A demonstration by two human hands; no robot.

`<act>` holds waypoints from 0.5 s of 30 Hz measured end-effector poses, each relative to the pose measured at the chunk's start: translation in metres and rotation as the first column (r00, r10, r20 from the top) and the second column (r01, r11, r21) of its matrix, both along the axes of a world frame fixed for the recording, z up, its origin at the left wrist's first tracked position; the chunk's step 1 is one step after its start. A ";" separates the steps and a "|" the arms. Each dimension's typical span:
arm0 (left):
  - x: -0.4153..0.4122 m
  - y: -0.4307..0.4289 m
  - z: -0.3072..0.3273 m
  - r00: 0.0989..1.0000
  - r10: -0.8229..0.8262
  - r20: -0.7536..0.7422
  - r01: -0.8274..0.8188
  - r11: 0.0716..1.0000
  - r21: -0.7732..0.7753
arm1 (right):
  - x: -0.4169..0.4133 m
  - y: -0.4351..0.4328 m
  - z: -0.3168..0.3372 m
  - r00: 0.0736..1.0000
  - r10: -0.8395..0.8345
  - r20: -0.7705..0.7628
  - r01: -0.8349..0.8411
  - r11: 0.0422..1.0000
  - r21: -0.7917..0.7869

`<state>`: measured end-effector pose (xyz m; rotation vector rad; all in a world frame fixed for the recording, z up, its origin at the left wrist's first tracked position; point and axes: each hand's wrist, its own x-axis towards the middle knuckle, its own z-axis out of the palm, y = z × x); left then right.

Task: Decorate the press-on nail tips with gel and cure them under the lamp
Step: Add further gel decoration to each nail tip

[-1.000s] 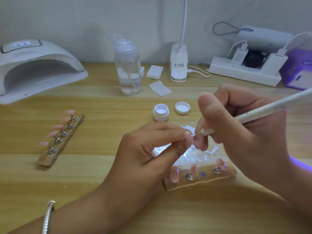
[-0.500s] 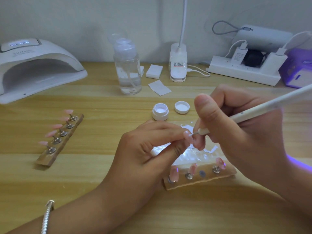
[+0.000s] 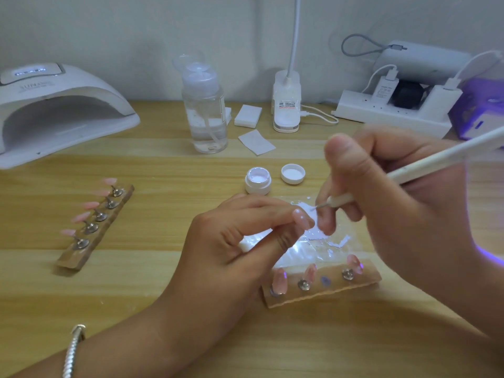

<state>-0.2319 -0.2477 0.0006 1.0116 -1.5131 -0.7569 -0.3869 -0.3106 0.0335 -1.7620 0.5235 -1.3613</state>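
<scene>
Curing lamp (image 3: 81,88), back left of surface: raised lettering on top shell starts "SUN", rest too blurred to read. Its display (image 3: 30,71) glows bluish-white, characters not legible. Desk lamp base (image 3: 287,118), back centre: small sticker (image 3: 286,105) with red and black print, too small to read. White charger (image 3: 385,88) plugged in power strip (image 3: 387,118): few lines of grey fine print, unreadable. Purple box (image 3: 474,105), far right edge: dark mark on its pale front, cannot tell if text
</scene>
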 end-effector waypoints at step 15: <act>0.002 -0.002 -0.002 0.986 0.106 0.128 -0.101 0.994 -0.044 | -0.015 -0.039 -0.018 0.857 -0.131 -0.499 0.146 0.989 -0.010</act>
